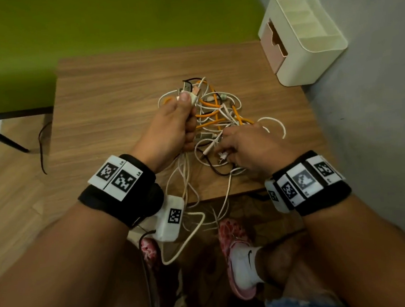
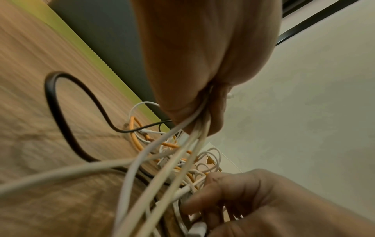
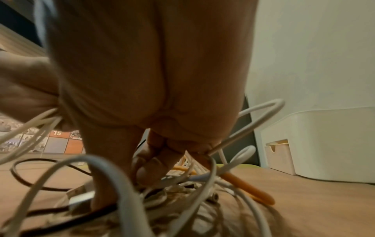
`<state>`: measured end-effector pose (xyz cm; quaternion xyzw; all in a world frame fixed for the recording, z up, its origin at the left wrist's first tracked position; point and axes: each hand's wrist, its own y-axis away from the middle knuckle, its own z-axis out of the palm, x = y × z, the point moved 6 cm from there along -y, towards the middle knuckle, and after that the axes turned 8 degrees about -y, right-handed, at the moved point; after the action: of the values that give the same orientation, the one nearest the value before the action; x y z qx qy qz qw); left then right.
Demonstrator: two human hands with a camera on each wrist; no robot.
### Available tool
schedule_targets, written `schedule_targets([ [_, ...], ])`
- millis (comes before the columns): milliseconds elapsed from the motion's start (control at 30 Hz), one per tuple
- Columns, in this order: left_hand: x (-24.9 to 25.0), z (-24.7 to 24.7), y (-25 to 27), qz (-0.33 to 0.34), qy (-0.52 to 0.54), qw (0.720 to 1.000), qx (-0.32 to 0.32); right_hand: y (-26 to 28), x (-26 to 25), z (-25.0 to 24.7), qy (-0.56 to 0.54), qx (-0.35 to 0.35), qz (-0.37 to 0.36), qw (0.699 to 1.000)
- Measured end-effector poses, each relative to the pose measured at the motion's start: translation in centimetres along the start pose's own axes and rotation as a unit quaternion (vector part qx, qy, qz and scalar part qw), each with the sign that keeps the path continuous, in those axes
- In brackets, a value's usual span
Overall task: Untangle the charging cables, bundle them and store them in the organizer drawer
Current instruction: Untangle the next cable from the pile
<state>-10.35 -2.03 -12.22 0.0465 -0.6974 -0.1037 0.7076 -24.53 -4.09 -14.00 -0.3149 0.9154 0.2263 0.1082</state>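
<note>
A tangle of white, orange and black charging cables (image 1: 217, 112) lies in the middle of the wooden table (image 1: 108, 95). My left hand (image 1: 188, 113) grips a bunch of white cables (image 2: 194, 133) in a fist; several plugs (image 1: 190, 90) stick out above the thumb. My right hand (image 1: 223, 149) rests on the near side of the tangle, its fingers (image 3: 150, 170) curled down among the cables and pinching a small white connector (image 1: 222, 155). The cream organizer (image 1: 309, 46) stands at the table's far right corner, its pink drawer (image 1: 274, 46) shut.
White cables hang over the near table edge (image 1: 225, 196) towards my feet. A grey wall (image 1: 374, 89) runs close along the right side behind the organizer. A black cable loop (image 2: 61, 112) lies on the table near my left wrist. Bare wood shows left of the tangle.
</note>
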Motion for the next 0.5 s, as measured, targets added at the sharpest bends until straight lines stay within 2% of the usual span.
schedule_targets([
  [133,-0.1,0.3,0.1,0.002,0.02,1.0,0.003,-0.4,-0.1,0.3,0.027,-0.008,0.013,1.0],
  [200,-0.3,0.2,0.1,-0.006,0.015,1.0,0.014,-0.4,-0.2,-0.1,0.017,0.011,0.008,1.0],
  [300,-0.3,0.2,-0.2,-0.012,0.002,1.0,0.012,0.1,-0.7,-1.3,-0.039,0.095,-0.021,0.995],
  [400,0.0,0.0,-0.5,-0.011,0.028,0.999,0.019,1.1,-1.1,-3.1,-0.093,0.193,-0.057,0.975],
  [500,0.8,-0.1,-0.9,0.007,0.069,0.997,0.039,1.7,-1.3,-5.0,-0.158,0.252,-0.074,0.952],
])
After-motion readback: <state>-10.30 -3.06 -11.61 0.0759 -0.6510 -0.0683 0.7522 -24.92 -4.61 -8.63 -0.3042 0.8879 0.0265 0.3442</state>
